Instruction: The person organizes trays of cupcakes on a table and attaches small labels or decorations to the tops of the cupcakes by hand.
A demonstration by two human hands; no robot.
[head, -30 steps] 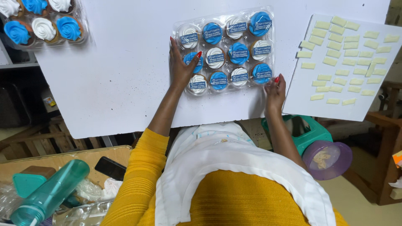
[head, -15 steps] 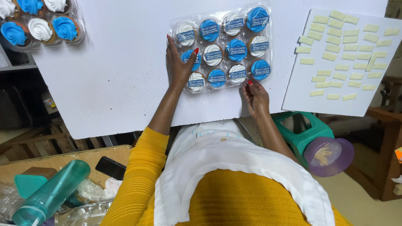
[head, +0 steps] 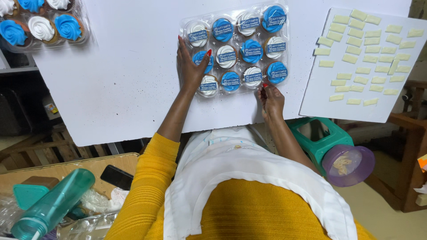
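Cupcake tray (head: 235, 49) flat on white worktop (head: 120, 89), long axis left-right. Left hand (head: 191, 66) lies open-palmed on its left end; right hand (head: 271, 98) pinches the near right edge, fingers (head: 264, 89) closed on the rim.

Support surface: white board (head: 124, 89) used as a tabletop, faintly speckled. Directly on it: a clear plastic cupcake tray (head: 235, 49) at 12 o'clock, holding twelve blue- and white-frosted cupcakes. A second cupcake tray (head: 42, 24) sits at 10 o'clock, cut off by the frame. At 2 o'clock a smaller white board (head: 329, 109) overlaps the edge, carrying rows of pale yellow strips (head: 360, 58).
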